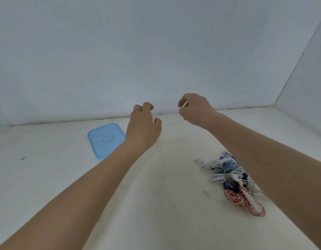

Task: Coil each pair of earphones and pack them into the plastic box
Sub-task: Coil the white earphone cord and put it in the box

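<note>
Two hands are raised at the far side; a thin white piece is pinched in the right hand (195,110); the left hand (144,123) is loosely curled, holding nothing visible; tangled earphones (233,179) lie near right; one pair should be drawn free slowly.

A white counter (47,177) fills the near part of the scene. A small dark mark (23,158) sits on it at the far left. A plain white wall (120,51) stands at the far side, and another white wall (309,96) stands on the right.
</note>
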`<state>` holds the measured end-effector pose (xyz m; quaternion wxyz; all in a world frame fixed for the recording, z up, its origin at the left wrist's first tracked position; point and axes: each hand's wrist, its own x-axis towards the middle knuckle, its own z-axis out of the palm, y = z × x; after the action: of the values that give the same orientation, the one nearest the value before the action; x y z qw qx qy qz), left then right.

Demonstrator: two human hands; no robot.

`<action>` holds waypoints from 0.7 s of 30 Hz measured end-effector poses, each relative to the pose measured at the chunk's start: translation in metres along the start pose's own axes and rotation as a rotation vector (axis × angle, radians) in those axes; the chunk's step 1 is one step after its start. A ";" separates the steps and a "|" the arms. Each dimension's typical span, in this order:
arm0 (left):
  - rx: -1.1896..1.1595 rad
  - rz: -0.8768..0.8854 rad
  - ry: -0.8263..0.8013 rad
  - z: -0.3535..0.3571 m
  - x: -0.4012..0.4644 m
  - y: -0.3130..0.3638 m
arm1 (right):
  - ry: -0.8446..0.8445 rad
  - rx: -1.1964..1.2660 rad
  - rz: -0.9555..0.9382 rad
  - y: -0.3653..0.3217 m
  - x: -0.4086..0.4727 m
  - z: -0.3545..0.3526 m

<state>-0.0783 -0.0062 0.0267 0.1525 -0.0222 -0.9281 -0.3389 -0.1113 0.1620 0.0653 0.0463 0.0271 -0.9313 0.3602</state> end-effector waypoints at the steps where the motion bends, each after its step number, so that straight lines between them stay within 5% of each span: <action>1: -0.005 0.050 -0.009 0.003 -0.008 0.007 | -0.007 -0.032 -0.001 0.005 -0.008 -0.007; 9: 0.024 0.074 -0.658 0.047 -0.056 0.027 | -0.653 -0.759 0.073 0.027 -0.073 -0.033; 16: -0.118 -0.054 -0.651 0.056 -0.070 0.013 | -0.513 -0.751 0.011 0.061 -0.090 -0.018; 21: -0.245 -0.092 -0.623 0.047 -0.070 0.005 | -0.435 -0.442 0.039 0.051 -0.083 -0.028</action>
<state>-0.0234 0.0320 -0.0256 -0.1577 -0.1011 -0.8826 -0.4312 -0.0311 0.2199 0.0427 -0.1560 0.0748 -0.9755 0.1358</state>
